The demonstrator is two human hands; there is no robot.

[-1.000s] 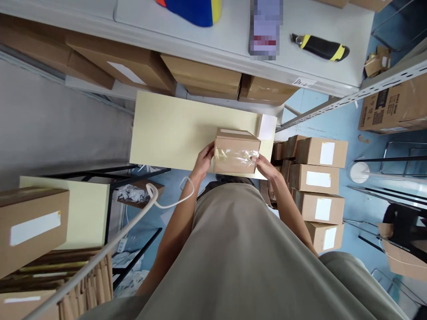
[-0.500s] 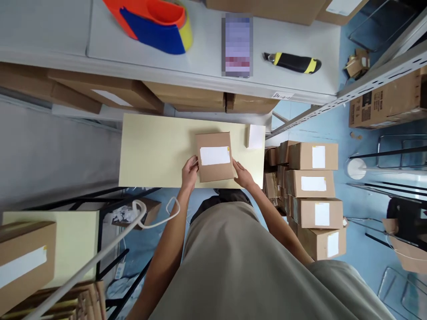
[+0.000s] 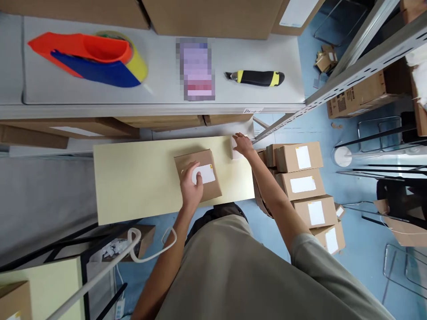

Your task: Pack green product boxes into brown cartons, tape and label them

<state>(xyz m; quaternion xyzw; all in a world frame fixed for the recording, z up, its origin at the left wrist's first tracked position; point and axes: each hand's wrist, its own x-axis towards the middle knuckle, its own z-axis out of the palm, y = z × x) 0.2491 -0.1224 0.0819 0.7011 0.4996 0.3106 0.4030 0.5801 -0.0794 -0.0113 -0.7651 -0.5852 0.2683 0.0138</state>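
Note:
A small brown cardboard box [image 3: 211, 192] with a white label sits slightly turned on the pale yellow table [image 3: 133, 182]. My left hand [image 3: 191, 189] lies over the box's left part, thumb and fingers apart, covering some of the label. At the table's far right corner stands a small white block [image 3: 236, 154], perhaps a stack of labels. Over it reaches my right hand [image 3: 243, 144], its fingers spread across the top and partly hiding it. Whether the fingertips press on the block is hard to tell.
Beyond the table, a grey shelf [image 3: 160, 95] carries an orange and blue tape dispenser [image 3: 96, 62], a blurred-out item [image 3: 197, 71] and a utility knife [image 3: 256, 78]. Several labelled cartons [image 3: 300, 184] are stacked at the right. A white rod [image 3: 96, 273] crosses the lower left.
My right hand has left the box's side and moved up to the white block. My left hand has shifted from the box's left side onto its top. The view has shifted.

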